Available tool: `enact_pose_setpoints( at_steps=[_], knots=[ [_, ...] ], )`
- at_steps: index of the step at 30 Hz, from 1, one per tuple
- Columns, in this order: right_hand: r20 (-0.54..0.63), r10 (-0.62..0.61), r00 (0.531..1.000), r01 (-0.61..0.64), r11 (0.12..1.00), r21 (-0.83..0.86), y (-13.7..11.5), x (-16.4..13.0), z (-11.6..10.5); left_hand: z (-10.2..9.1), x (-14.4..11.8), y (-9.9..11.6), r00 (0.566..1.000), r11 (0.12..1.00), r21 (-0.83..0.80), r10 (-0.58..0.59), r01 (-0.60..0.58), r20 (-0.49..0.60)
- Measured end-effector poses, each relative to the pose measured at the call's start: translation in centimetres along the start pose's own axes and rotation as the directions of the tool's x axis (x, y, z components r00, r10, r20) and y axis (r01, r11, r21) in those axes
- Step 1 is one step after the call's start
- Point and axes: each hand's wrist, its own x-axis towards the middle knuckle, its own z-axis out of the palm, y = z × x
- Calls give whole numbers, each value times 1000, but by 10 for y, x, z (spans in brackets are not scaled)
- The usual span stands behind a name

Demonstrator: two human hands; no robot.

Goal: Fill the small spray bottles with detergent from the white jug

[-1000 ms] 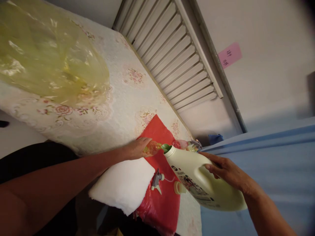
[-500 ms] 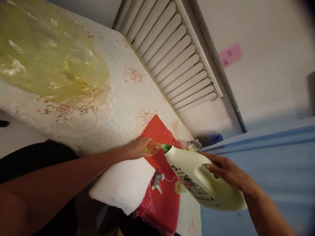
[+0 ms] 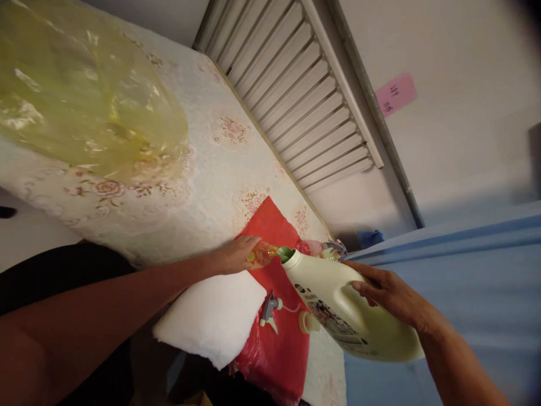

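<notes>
My left hand grips a small clear bottle with yellowish liquid, held over a red plastic bag. My right hand holds a large cream detergent jug by its handle, tilted so its green spout meets the small bottle's mouth. A grey spray-trigger head with its tube and a cream cap lie on the red bag below the jug. Another pinkish spray bottle lies just behind the spout.
A folded white cloth lies left of the red bag. The floral mattress carries a big yellow-green plastic bag. A slatted white panel leans on the wall, with a pink note. Blue fabric fills the right.
</notes>
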Motion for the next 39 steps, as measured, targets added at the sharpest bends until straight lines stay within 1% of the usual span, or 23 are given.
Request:
enact_pose_setpoints(
  at_steps=[3,11,19,26,32,39],
  knots=[
    [-1,-2,1000,2,1000,-5,0,-1,0,0,0,-1,1000,1000,22,-6,7,-16],
    [-6,1,1000,-1,1000,-18,0,-1,0,-3,-1,5,999,998,49,-36,36,1],
    [-4,2,1000,-2,1000,-10,-3,-1,0,0,-1,1,998,995,78,-57,57,6],
    [-2,-7,1000,7,1000,-13,0,0,-1,1,-1,-3,999,997,58,-50,50,-2],
    [-9,-2,1000,2,1000,-22,-1,-1,-1,3,-1,-6,998,995,86,-58,57,1],
    [-9,-1,1000,1,999,-35,-2,0,-1,0,-1,-2,998,997,51,-62,62,-6]
  ],
)
